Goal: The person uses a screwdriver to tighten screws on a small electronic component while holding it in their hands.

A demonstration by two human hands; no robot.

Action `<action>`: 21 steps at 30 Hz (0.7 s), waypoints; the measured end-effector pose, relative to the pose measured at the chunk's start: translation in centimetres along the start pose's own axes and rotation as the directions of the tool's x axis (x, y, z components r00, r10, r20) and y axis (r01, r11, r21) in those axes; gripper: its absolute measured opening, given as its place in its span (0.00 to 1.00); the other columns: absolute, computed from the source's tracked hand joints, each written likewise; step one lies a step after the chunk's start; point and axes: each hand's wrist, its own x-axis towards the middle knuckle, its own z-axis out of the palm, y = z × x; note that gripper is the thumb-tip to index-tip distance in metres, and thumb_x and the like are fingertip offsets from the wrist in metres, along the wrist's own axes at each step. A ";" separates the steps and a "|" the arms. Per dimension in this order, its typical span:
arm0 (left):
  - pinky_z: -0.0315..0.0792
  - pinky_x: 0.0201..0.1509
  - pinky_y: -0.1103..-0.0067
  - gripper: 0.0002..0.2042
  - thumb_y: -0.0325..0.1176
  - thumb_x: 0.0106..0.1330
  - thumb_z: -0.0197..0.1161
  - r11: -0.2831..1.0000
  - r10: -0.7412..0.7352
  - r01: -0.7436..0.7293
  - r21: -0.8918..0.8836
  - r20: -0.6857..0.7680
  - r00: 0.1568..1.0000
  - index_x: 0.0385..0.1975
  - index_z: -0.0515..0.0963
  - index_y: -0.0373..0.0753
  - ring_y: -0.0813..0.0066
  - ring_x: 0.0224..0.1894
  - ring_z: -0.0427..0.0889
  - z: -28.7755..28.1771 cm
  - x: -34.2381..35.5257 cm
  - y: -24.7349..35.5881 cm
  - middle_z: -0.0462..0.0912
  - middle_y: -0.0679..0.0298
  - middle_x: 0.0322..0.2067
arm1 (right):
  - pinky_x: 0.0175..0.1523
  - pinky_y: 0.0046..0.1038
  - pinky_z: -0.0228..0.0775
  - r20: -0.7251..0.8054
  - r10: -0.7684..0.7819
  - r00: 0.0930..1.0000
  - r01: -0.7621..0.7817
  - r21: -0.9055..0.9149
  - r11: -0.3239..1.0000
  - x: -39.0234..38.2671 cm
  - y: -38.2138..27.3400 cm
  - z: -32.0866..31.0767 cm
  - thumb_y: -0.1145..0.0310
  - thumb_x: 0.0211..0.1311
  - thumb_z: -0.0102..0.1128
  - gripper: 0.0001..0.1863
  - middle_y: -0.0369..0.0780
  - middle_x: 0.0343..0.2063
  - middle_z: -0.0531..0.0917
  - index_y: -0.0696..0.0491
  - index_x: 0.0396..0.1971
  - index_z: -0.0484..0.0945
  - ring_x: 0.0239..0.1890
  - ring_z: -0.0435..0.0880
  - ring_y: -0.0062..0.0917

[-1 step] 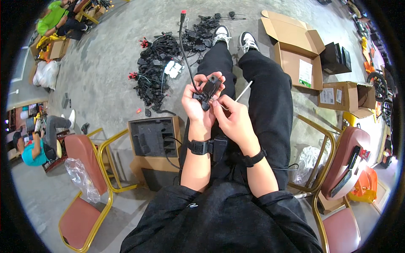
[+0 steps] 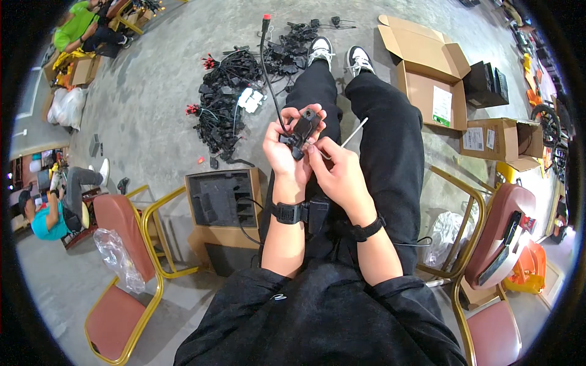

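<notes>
Above my lap, my left hand [image 2: 282, 146] cradles a small black plastic part [image 2: 306, 125], its fingers curled round it. From the part a black cable [image 2: 267, 73] rises to a red-tipped plug [image 2: 266, 24]. My right hand [image 2: 337, 172] pinches a thin white strip, which looks like a cable tie [image 2: 354, 133], close to the lower end of the part. The strip's loose end points up and to the right over my leg. Whether it loops round the part or the cable is hidden by my fingers.
Black cabled parts [image 2: 226, 91] lie heaped on the floor ahead, with white pieces [image 2: 251, 100] on them. A foam-lined box [image 2: 221, 198] is by my left leg. Open cartons [image 2: 427, 79] lie ahead right. Chairs [image 2: 116, 317] flank me; two people work far left.
The loose end of the white strip and the red-tipped plug have shifted very slightly to the right. Both hands keep their places.
</notes>
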 end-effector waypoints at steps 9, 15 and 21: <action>0.71 0.49 0.68 0.12 0.33 0.57 0.39 0.999 0.028 -0.029 0.042 0.024 0.999 0.32 0.69 0.36 0.53 0.44 0.76 -0.1 0.0 0.0 0.77 0.43 0.42 | 0.27 0.36 0.72 0.027 -0.162 0.986 0.161 -0.351 0.922 0.0 0.1 -0.3 0.67 0.58 0.55 0.06 0.44 0.25 0.80 0.55 0.29 0.73 0.23 0.79 0.41; 0.70 0.48 0.68 0.12 0.33 0.55 0.38 0.992 0.055 -0.061 0.107 0.060 0.997 0.33 0.69 0.36 0.53 0.43 0.76 0.3 0.0 -0.2 0.76 0.42 0.42 | 0.24 0.31 0.70 -0.004 -0.171 0.985 0.164 -0.275 0.947 0.1 0.6 -0.2 0.69 0.59 0.54 0.06 0.43 0.22 0.79 0.56 0.28 0.74 0.20 0.78 0.36; 0.70 0.48 0.67 0.13 0.33 0.56 0.39 0.999 0.017 -0.019 0.031 0.053 0.998 0.33 0.69 0.35 0.51 0.43 0.75 0.0 0.1 0.0 0.76 0.41 0.42 | 0.21 0.17 0.61 0.248 0.313 0.917 -0.391 0.395 0.831 0.2 0.6 -0.7 0.66 0.65 0.50 0.12 0.33 0.18 0.76 0.59 0.29 0.76 0.16 0.71 0.14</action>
